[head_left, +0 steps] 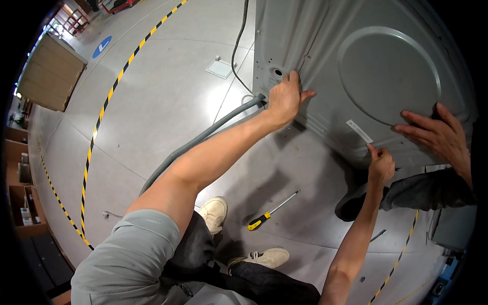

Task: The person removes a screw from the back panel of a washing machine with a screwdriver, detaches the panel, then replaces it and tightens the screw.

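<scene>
A large grey sheet-metal appliance panel [315, 56] with a round embossed disc [389, 76] stands tilted in front of me. My left hand [285, 96] presses flat against the panel's left side, fingers spread, next to a small round hole [277, 72]. My right hand [380, 165] pinches the panel's lower edge just below a white label strip [359, 131]. Another person's hand [434, 133] rests on the panel at the right, with that person's dark trouser leg and shoe [386, 198] below it.
A screwdriver [269, 212] with a yellow-and-black handle lies on the grey floor near my pale shoes [239, 234]. A grey hose [203, 137] and a black cable [238, 46] run from the panel's left edge. Yellow-black floor tape [104, 107] and wooden crates [48, 71] are at the left.
</scene>
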The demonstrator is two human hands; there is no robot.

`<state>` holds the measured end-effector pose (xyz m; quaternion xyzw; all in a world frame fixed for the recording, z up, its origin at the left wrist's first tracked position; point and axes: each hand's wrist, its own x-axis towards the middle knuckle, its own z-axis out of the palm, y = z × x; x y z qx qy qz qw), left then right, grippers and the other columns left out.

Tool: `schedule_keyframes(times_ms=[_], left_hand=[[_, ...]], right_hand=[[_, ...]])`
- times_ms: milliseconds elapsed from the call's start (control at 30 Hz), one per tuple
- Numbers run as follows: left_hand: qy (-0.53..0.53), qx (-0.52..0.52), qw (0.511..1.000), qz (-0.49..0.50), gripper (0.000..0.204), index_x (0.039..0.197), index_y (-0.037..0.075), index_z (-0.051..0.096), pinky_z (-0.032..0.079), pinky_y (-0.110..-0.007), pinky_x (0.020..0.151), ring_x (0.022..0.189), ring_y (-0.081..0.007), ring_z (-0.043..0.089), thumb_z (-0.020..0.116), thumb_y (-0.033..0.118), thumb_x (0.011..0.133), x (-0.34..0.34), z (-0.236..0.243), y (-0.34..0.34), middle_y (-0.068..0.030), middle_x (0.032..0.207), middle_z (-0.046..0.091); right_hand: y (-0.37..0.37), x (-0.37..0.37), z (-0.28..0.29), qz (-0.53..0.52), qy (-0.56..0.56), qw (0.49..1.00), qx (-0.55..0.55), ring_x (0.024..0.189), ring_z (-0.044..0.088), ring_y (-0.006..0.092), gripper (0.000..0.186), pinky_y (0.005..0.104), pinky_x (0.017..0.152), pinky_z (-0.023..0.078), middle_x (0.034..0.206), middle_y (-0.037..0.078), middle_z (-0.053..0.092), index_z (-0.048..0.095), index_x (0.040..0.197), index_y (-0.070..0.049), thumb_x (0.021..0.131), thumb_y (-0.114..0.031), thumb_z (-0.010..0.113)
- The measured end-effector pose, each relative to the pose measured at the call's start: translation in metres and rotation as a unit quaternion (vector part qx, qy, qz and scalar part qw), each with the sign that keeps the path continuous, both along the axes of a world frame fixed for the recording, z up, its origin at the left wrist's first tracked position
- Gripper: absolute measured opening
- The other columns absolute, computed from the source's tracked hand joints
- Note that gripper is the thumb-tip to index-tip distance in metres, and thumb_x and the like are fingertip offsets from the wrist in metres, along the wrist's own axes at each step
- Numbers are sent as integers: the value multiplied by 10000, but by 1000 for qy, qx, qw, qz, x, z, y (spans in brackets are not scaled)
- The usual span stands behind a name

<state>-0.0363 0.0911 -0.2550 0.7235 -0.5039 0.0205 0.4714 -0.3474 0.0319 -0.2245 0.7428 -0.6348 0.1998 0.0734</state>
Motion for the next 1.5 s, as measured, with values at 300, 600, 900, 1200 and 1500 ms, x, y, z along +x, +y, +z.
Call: schedule_keyframes(times_ms=[300, 600, 900, 1200, 1500], left_hand=[[10, 18, 1000, -13, 485, 845, -5, 440, 475, -441, 537, 616, -395, 587, 779, 330, 757, 1, 1, 1, -178, 704, 567], [-8, 26, 999, -19, 502, 877, -6, 448, 473, -470, 581, 681, -433, 597, 751, 380, 770, -2, -6, -7, -209, 762, 601], [22, 62, 998, -7, 562, 861, -17, 439, 463, -474, 581, 677, -434, 586, 753, 435, 749, -3, 8, 0, -209, 731, 584], [38, 92, 995, -13, 468, 874, -14, 453, 483, -460, 595, 693, -406, 605, 776, 306, 763, -2, 13, 4, -208, 776, 583], [58, 92, 994, -14, 446, 868, -15, 446, 453, -502, 610, 699, -458, 578, 738, 315, 803, 1, 0, -2, -235, 726, 590]], right_hand=[[5, 5, -15, -33, -197, 980, 22, 661, 620, 328, 466, 400, 637, 463, 681, 141, 644, 686, 762, -22, 846, -479, 654], [5, -7, -3, -5, -125, 992, 28, 731, 621, 393, 375, 426, 681, 469, 750, 203, 647, 707, 851, -24, 919, -370, 581], [6, 2, -7, -39, -308, 946, 88, 692, 607, 329, 408, 391, 690, 451, 721, 170, 653, 661, 811, 46, 892, -353, 633], [12, 12, -21, -59, -377, 923, 56, 606, 578, 197, 442, 325, 606, 439, 626, 105, 607, 653, 735, 27, 898, -384, 623], [13, 9, -45, 14, -313, 945, -95, 792, 684, 239, 264, 346, 719, 518, 883, 102, 696, 577, 1041, -46, 851, -178, 705]])
